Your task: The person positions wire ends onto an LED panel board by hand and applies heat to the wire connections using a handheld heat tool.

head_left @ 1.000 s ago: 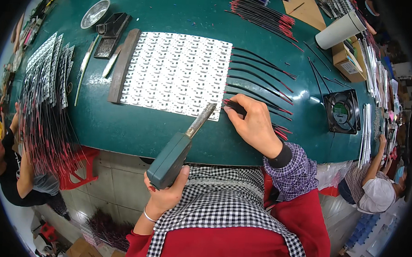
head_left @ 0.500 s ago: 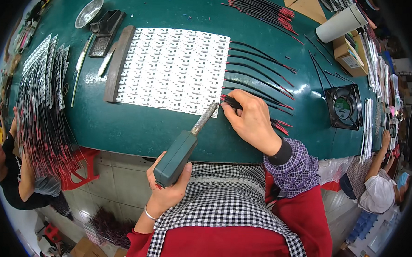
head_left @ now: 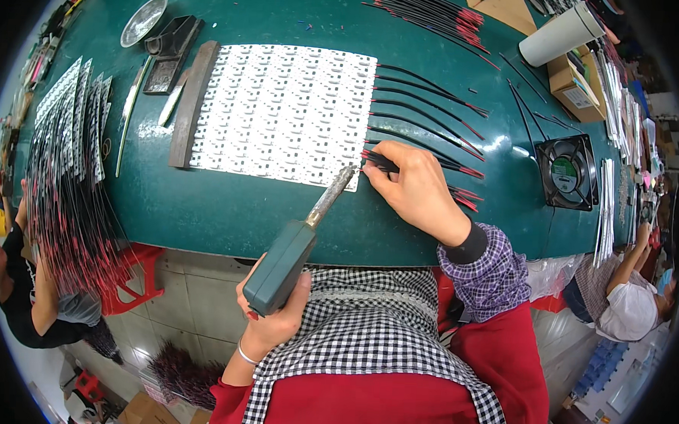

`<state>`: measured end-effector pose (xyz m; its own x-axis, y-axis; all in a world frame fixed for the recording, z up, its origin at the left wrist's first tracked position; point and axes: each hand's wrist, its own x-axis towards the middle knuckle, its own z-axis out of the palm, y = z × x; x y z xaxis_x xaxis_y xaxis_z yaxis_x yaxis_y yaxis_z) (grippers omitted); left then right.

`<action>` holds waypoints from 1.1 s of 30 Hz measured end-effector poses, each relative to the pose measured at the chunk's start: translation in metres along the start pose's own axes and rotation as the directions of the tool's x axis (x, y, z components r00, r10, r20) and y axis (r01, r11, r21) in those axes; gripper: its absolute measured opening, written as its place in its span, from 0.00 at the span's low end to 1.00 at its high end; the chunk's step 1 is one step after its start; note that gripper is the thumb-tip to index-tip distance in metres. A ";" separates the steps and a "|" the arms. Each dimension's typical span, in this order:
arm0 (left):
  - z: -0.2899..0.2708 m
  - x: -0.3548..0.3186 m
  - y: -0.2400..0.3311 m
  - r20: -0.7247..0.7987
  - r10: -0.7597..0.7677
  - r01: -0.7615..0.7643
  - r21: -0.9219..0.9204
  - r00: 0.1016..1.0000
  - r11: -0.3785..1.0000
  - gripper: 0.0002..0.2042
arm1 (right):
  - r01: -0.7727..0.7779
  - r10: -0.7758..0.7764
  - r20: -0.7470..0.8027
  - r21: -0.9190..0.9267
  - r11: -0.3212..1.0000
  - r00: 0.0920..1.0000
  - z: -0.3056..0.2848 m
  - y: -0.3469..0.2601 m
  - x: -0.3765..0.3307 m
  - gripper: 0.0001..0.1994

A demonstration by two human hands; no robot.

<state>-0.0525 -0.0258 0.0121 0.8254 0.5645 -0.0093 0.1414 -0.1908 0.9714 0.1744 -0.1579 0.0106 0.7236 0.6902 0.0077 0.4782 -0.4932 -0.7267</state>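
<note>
My left hand (head_left: 278, 315) is wrapped round the green handle of a soldering iron (head_left: 283, 259), its metal tip slanting up to the near right corner of a white circuit board panel (head_left: 283, 111). Close to that tip, my right hand (head_left: 416, 186) pinches black wires with red ends (head_left: 379, 162) against the panel's right edge. Several black wires (head_left: 427, 125) run out to the right from the same edge, spaced along it. A dark bar (head_left: 193, 103) lies along the panel's left edge. The exact contact between tip and wire is too small to tell.
A metal dish (head_left: 144, 21) and black holder (head_left: 170, 53) stand at the far left. Wired board strips (head_left: 69, 147) hang over the left edge. On the right are a small fan (head_left: 566, 173), a carton (head_left: 577, 90) and a cup (head_left: 561, 34). A wire bundle (head_left: 431, 15) lies at the back.
The soldering iron's tip has shifted slightly left and up, its handle slightly left and down with my left hand. My right hand stays at the panel's corner, barely moved upward.
</note>
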 end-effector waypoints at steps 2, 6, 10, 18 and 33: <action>0.002 0.001 0.000 -0.028 0.017 -0.017 -0.017 0.999 1.000 0.08 | 0.011 -0.011 -0.002 0.035 0.999 1.000 -0.002 0.000 0.003 0.07; 0.001 -0.002 -0.008 0.017 0.043 -0.044 0.082 0.999 0.996 0.07 | 0.035 -0.035 -0.010 0.071 0.997 0.999 -0.001 -0.002 0.004 0.08; -0.001 0.000 0.002 0.056 0.006 -0.013 0.122 0.998 0.992 0.06 | 0.021 -0.021 0.007 0.036 0.999 1.000 -0.003 -0.004 0.003 0.08; -0.005 -0.016 -0.005 0.008 0.078 -0.077 -0.025 0.997 0.997 0.14 | 0.026 -0.027 0.048 0.021 0.999 0.998 -0.006 -0.003 0.001 0.09; -0.011 -0.022 -0.010 0.027 0.072 -0.075 0.140 0.997 0.987 0.17 | 0.131 -0.122 -0.083 0.106 0.986 0.989 -0.007 -0.010 -0.017 0.06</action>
<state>-0.0777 -0.0272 0.0055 0.8477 0.5277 0.0544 0.1541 -0.3431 0.9266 0.1610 -0.1684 0.0226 0.6982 0.6993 0.1533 0.5132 -0.3396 -0.7882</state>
